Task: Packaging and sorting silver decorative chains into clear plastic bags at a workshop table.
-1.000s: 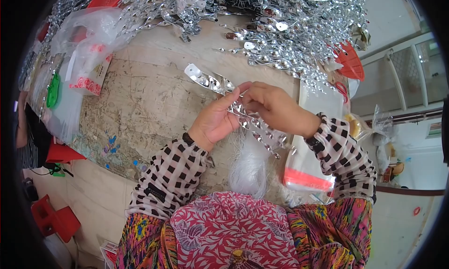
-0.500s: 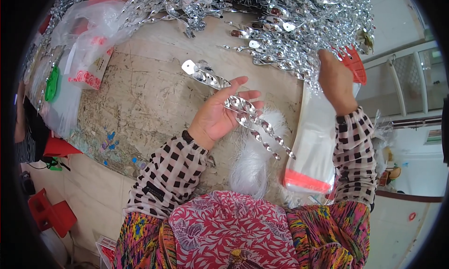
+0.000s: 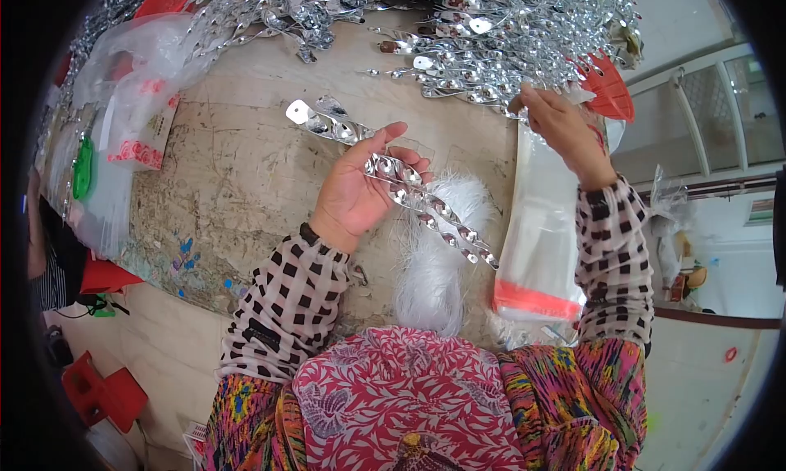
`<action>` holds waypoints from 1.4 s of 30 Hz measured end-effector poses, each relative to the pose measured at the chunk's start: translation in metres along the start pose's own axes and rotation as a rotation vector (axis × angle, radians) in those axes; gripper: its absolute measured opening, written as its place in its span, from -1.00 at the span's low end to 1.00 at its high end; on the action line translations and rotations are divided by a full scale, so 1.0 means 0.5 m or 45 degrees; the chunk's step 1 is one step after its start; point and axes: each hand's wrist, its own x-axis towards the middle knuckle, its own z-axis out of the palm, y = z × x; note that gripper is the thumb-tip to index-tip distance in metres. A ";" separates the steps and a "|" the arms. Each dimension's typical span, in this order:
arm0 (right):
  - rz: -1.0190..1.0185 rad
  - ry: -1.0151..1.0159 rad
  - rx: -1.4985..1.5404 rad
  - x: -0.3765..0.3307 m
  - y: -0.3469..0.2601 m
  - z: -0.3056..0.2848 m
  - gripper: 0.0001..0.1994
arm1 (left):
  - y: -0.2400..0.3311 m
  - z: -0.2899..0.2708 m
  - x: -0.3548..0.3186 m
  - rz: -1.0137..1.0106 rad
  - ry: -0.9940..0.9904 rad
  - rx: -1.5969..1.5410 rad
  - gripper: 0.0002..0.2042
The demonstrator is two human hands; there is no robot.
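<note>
My left hand [image 3: 358, 184] is closed around a few shiny silver twisted strips [image 3: 446, 217], whose flat, rounded ends with a small hole stick out at the upper left and whose tapered tips point down right. At the lower edge of a big heap of similar silver strips [image 3: 491, 65] is my right hand [image 3: 566, 135], its fingers bent together. Whatever its fingertips may pinch is too small to make out. Under the tips of the held strips lies a bundle of fine white threads [image 3: 430, 295].
Clear plastic bags with a red band [image 3: 536, 299] lie right of the threads. A red plastic basket [image 3: 610, 90] stands beyond my right hand. At left are a flower-printed box [image 3: 137, 150] under clear plastic, a green tool [image 3: 83, 168] and a red stool [image 3: 106, 389].
My right hand has shifted left along the heap's edge, and its fingers now show. My left hand still holds the strips, slightly further left in the picture; the whole view has shifted a little.
</note>
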 end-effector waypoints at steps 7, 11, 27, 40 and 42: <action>-0.196 0.039 -0.854 0.087 0.007 0.084 -0.75 | 0.006 -0.003 -0.007 -0.048 -0.004 0.034 -0.67; -0.448 0.074 -1.188 0.127 0.037 0.130 -0.84 | 0.010 -0.003 -0.010 -0.066 -0.033 0.030 -0.66; -0.699 0.271 -1.216 -0.049 -0.044 0.095 -0.90 | 0.017 -0.014 -0.034 -0.113 -0.019 0.091 -0.59; -1.660 -0.083 -0.951 -0.129 -0.158 0.125 -0.67 | 0.001 0.033 -0.044 -0.292 -0.049 0.167 -0.41; -1.703 -0.132 -0.924 -0.123 -0.161 0.136 -0.70 | -0.004 0.041 -0.047 -0.274 0.084 0.174 -0.40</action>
